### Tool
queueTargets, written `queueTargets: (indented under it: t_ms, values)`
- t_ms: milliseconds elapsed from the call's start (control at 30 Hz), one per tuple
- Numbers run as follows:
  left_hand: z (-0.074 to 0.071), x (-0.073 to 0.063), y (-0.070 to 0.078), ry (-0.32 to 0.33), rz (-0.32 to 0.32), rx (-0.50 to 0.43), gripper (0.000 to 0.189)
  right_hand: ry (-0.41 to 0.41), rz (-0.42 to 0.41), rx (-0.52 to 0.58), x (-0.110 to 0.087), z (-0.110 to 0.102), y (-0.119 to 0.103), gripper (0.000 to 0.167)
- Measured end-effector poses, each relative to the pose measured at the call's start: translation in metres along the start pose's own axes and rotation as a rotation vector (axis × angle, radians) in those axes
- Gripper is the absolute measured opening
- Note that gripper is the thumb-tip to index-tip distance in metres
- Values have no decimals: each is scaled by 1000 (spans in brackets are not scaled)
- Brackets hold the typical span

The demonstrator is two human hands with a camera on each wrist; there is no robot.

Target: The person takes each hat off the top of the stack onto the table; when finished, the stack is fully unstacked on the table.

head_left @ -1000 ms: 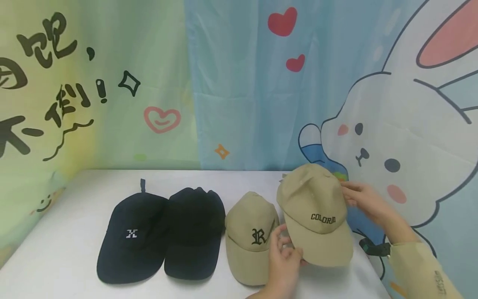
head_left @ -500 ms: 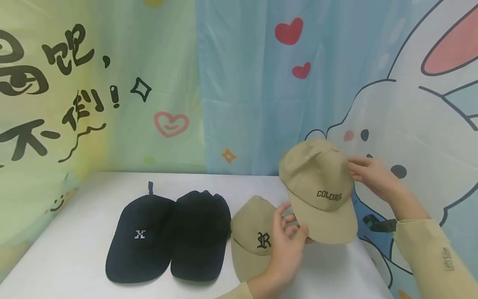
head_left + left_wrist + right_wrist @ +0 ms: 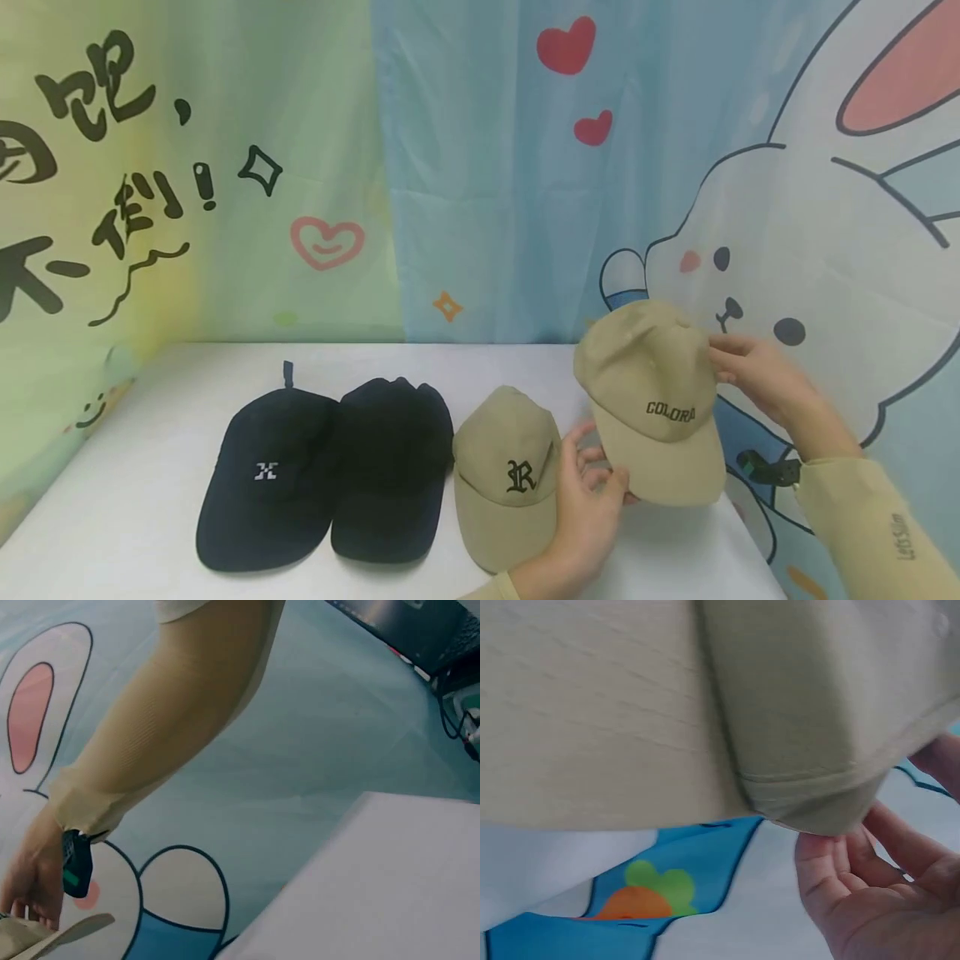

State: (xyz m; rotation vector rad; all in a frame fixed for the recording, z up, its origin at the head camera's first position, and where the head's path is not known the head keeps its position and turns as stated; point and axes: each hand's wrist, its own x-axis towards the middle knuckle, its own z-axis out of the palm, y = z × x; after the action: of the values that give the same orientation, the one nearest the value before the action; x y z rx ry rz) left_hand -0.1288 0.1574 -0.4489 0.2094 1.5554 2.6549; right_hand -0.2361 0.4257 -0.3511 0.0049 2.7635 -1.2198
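Observation:
A beige baseball cap lettered "COLORA…" (image 3: 656, 392) is held above the right end of the white table, its brim toward me. My left hand (image 3: 588, 512) pinches the brim's left edge, thumb on top. At the crown's right side, my right hand (image 3: 761, 379) grips the cap's lower edge; its fingers (image 3: 829, 874) also show at that edge in the right wrist view. The left wrist view catches the right hand (image 3: 34, 877) and part of the brim (image 3: 75, 930). Just left of my left hand lies a second beige cap with a black "R" (image 3: 510, 483).
Two dark caps lie side by side farther left: one with a small white mark (image 3: 262, 500), one plain (image 3: 390, 492). The white table (image 3: 127, 475) ends at a printed curtain (image 3: 465, 167). Dark equipment with cables (image 3: 420, 637) shows in the left wrist view.
Both hands have raised the lettered cap and carried it slightly right over the last second, with a slight dip in the latest half second. The other caps have stayed put; the head view shifted briefly.

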Motion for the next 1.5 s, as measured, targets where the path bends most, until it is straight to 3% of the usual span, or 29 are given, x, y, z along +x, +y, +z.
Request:
queueTargets:
  t_ms: [267,533,867,1267,1500]
  values:
    - [-10,-3,-19,34,-48,40,64,52,-26,77,5,23,23,74]
    - [-21,-4,-36,67,-125,102,66,39,-21,35,12,40,45,70]
    - [-23,-10,-65,199,-355,3,69,-17,111,1,7,74,78,77]
    - [-23,-16,-51,237,-385,-23,76,-13,139,39,13,93,93,75]
    - [-24,-17,-40,191,-443,10,78,5,117,30,14,97,91,69]
